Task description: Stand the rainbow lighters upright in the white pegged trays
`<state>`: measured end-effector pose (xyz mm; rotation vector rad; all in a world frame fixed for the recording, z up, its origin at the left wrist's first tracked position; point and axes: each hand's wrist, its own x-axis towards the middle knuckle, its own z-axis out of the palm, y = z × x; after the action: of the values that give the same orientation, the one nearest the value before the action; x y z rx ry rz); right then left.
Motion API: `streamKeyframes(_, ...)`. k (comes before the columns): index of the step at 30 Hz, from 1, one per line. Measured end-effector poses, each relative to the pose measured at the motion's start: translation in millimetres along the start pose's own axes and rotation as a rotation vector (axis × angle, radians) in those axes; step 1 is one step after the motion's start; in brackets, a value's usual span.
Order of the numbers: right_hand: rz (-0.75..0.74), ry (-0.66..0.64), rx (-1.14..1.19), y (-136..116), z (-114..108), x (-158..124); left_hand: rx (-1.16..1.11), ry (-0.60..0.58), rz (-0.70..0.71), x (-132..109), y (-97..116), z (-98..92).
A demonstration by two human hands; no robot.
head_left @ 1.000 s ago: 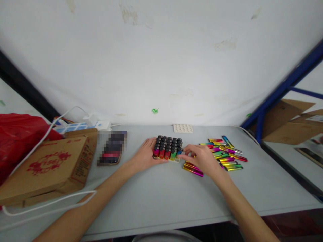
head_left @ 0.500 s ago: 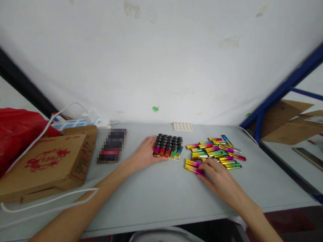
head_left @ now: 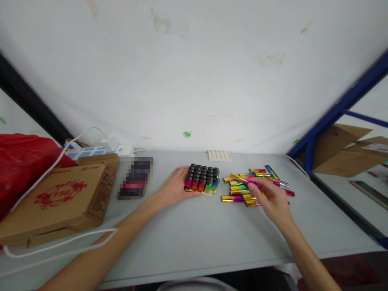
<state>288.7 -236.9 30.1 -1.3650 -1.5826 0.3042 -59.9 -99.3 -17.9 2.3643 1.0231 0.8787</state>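
Observation:
A tray of upright lighters (head_left: 202,178) with black caps and rainbow bodies stands mid-table. My left hand (head_left: 173,187) rests against its left side, fingers curled around the tray's edge. To the right lies a loose pile of shiny rainbow lighters (head_left: 256,185). My right hand (head_left: 271,199) is over that pile, fingers pinched on one lighter (head_left: 242,180) that is lifted and points left toward the tray.
A brown cardboard box (head_left: 60,198) with red print sits at the left, beside a red bag (head_left: 21,161) and white cables (head_left: 60,244). A blurred flat object (head_left: 135,178) lies next to the box. An empty white tray (head_left: 220,154) is by the wall. A blue shelf frame (head_left: 333,117) stands at right.
My right hand left the tray, reached into the loose pile, and now holds one lighter raised from it. My left hand stayed on the tray.

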Motion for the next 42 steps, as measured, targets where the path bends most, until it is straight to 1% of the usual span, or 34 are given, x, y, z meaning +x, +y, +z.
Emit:
streamKeyframes(3, 0.118, 0.148, 0.218, 4, 5, 30, -0.005, -0.006, 0.016, 0, 0, -0.2)
streamKeyframes(5, 0.167, 0.188, 0.308, 3, 11, 51, 0.001, -0.007, 0.015, 0, -1, -0.3)
streamKeyframes(6, 0.177, 0.178, 0.346, 1, 15, 60, 0.003, -0.007, 0.013, 0, -1, -0.3)
streamKeyframes(8, 0.166, 0.108, 0.416, -6, 24, 76, 0.006, -0.006, 0.009, -1, -1, -0.4)
streamKeyframes(11, 0.16, -0.018, 0.542, -16, 39, 86, 0.01, -0.003, 0.013, -1, 0, -0.7)
streamKeyframes(14, 0.214, -0.096, 0.684, -23, 51, 81, 0.019, -0.01, 0.03, -1, 1, -1.0)
streamKeyframes(16, 0.263, -0.142, 0.719, -24, 58, 73, 0.029, -0.019, 0.04, -1, 2, -1.1)
streamKeyframes(20, 0.352, -0.281, 0.673, -26, 69, 57, 0.036, -0.034, 0.027, 0, 2, -1.3)
streamKeyframes(23, 0.38, -0.329, 0.616, -29, 78, 50, 0.029, -0.04, 0.011, 0, 1, -1.4)
streamKeyframes(26, 0.416, -0.318, 0.565, -33, 88, 47, 0.029, -0.03, 0.024, -1, 0, -1.1)
streamKeyframes(31, 0.478, -0.236, 0.496, -37, 98, 44, 0.041, -0.037, 0.041, -1, -2, -0.7)
streamKeyframes(36, 0.479, -0.183, 0.439, -34, 98, 42, 0.039, -0.037, 0.036, -1, -2, -2.1)
streamKeyframes(42, 0.458, -0.158, 0.406, -26, 97, 42, 0.038, -0.026, 0.038, -1, -5, -0.2)
